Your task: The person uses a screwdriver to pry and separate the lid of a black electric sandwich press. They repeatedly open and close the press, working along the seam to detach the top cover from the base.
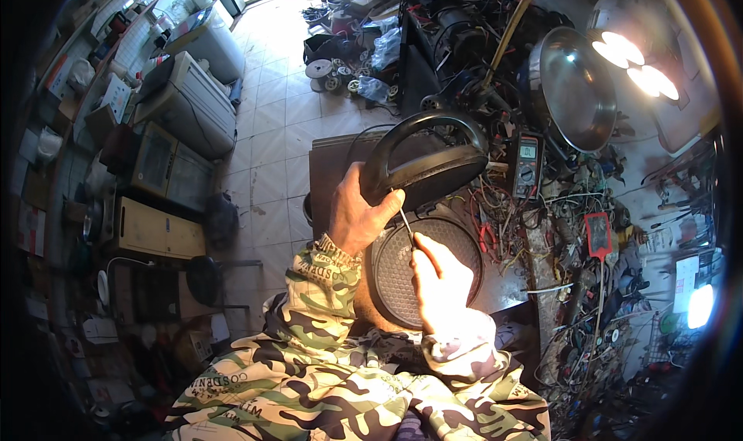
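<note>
My left hand [356, 213] is closed on the near left end of a black lid [437, 169] with an arched handle, tilted up over an electric griddle. Below it lies the griddle's round dark plate [458, 244], its surface patterned like honeycomb. A screwdriver [406, 223] with a thin metal shaft is gripped in my right hand [443, 278], and its handle is hidden by the fingers. The shaft points up and left, its tip at the lid's edge beside my left thumb. Whether the tip sits in a screw is too small to tell.
Right of the griddle lie tangled wires, red-handled pliers [486, 240] and a multimeter [527, 166]. A shiny metal pan [579, 93] stands behind, near a bright lamp [636, 63]. A red fly swatter [598, 236] rests farther right. Cabinets and shelves line the left side.
</note>
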Available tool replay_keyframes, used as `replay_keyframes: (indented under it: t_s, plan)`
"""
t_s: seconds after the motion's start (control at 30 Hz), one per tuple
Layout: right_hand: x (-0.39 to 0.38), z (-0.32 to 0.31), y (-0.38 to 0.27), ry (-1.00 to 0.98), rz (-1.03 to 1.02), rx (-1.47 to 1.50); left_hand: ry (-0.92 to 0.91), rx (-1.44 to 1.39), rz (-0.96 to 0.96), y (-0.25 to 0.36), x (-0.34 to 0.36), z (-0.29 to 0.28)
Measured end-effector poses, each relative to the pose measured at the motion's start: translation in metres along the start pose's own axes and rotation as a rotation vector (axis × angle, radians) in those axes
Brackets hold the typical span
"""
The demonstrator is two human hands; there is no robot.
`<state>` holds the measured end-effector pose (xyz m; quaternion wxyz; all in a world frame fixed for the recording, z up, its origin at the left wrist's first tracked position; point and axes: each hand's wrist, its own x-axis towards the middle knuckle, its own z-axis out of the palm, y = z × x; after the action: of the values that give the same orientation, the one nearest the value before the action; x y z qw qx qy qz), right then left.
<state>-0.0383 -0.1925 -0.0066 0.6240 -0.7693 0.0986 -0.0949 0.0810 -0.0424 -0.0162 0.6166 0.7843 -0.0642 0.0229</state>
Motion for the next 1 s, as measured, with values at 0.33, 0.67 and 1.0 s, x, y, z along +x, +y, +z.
replay_keyframes:
  t_s: [0.33, 0.67, 1.0]
  plan:
    - [0.001, 0.001, 0.008, -0.073, 0.271, 0.423, -0.031, -0.029, 0.008, -0.006, 0.003, 0.0]
    - [-0.012, 0.016, 0.004, 0.127, -0.539, -0.729, -0.009, -0.007, 0.007, -0.002, 0.001, 0.001]
    - [0.004, 0.005, -0.011, -0.055, 0.523, 0.763, 0.019, 0.041, 0.022, -0.001, 0.0, 0.0]
